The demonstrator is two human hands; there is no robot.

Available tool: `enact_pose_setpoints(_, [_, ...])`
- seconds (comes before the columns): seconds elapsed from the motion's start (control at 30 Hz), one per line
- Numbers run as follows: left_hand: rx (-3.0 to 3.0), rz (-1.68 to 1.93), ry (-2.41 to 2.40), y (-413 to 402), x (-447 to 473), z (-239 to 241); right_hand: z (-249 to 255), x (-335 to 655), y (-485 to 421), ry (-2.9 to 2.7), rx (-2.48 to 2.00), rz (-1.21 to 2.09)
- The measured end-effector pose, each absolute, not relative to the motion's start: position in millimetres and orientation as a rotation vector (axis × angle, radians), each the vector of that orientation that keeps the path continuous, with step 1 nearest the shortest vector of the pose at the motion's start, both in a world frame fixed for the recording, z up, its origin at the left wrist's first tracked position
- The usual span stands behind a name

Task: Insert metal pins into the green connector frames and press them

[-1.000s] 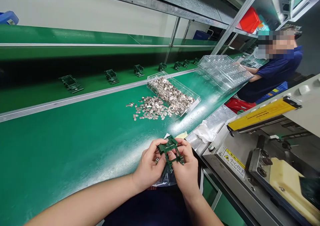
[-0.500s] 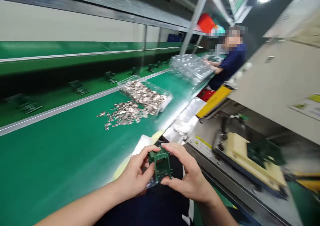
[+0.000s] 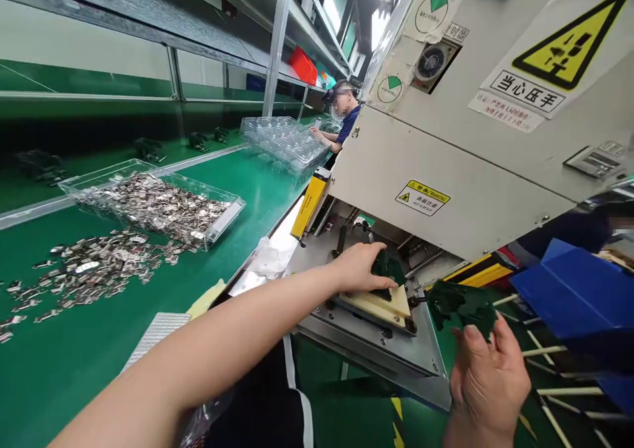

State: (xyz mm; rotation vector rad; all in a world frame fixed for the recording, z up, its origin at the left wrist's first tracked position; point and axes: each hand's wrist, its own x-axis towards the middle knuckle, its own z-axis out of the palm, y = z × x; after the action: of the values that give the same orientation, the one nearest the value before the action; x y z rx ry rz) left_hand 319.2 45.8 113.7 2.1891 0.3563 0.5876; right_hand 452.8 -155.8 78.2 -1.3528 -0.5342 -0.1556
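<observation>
My left hand [image 3: 364,269] reaches into the press, thumb and fingers closed around a dark green plastic part [image 3: 389,271]. That part sits at the cream-coloured fixture block [image 3: 381,308] on the metal bed of the machine, and my hand covers some of it. Off to the right, my right hand [image 3: 490,375] pinches another dark green plastic part [image 3: 460,304] by its near edge. This second part is held in the air beside the fixture, slightly smeared, so its exact shape is hard to make out.
The pale press housing [image 3: 396,164] with warning labels overhangs the fixture. Left, small metal pieces [image 3: 94,263] lie beside a clear tray [image 3: 225,223] of more pieces on the green belt [image 3: 44,369]. A co-worker [image 3: 347,114] sits behind clear trays [image 3: 287,141]. Blue bins [image 3: 574,296] stand right.
The view has swung right towards the press. My hands, which together held a green plastic frame over my lap, have parted: the left is now at the fixture, the right beside it.
</observation>
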Motion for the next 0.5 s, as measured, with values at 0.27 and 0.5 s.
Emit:
enact_pose_setpoints(0.27, [1.766,0.634,0.426,41,197,105,102,470,-98,-1.222,-1.809,0.034])
enact_pose_setpoints(0.5, [1.739,0.366,0.698,39,100,27,94,465,-88,-1.362,-1.875,0.209])
